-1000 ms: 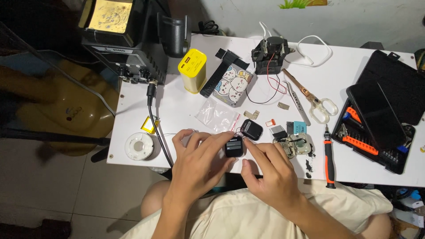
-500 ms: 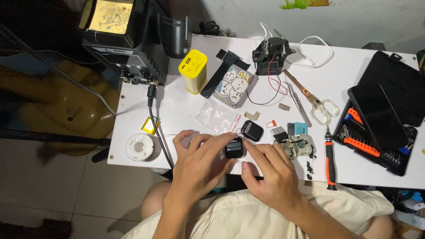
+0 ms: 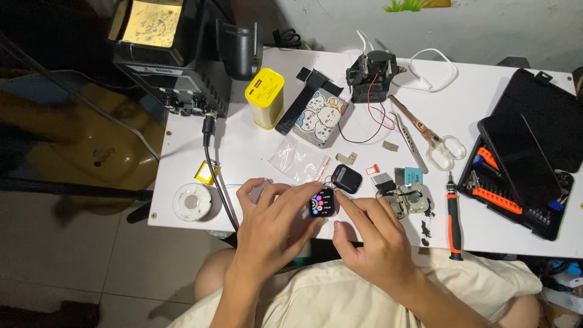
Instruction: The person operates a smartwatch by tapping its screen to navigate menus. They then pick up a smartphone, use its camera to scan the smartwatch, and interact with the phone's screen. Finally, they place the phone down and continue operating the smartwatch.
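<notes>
A small smartwatch body [image 3: 322, 202] with a lit, coloured screen sits at the near edge of the white table [image 3: 255, 152], held just above the tabletop between both hands. The left hand [image 3: 273, 225] grips it from the left side, fingers curled around its edge and thumb below. The right hand [image 3: 373, 234] approaches from the right with its index finger extended to the screen's right edge and the remaining fingers loosely curled; this hand touches the watch rather than clamping it. Just beyond the watch, nearly touching it, lies a black square module [image 3: 347, 178] with thin wires. To the left of that module lies a clear plastic bag [image 3: 299, 159]. To the right of the hands rests an opened metal-coloured watch housing [image 3: 405, 201], and beside it an orange-handled screwdriver [image 3: 452, 217] lies pointing away from the person. A black bit case [image 3: 522, 164] with orange holders occupies the right end of the table, with a dark phone lying across it. Scissors [image 3: 431, 135] and tweezers [image 3: 405, 140] lie further back. A yellow power bank [image 3: 265, 97] stands near a cartoon-printed box [image 3: 320, 116]. A white solder spool [image 3: 192, 202] sits at the near left corner, left of the left hand.
</notes>
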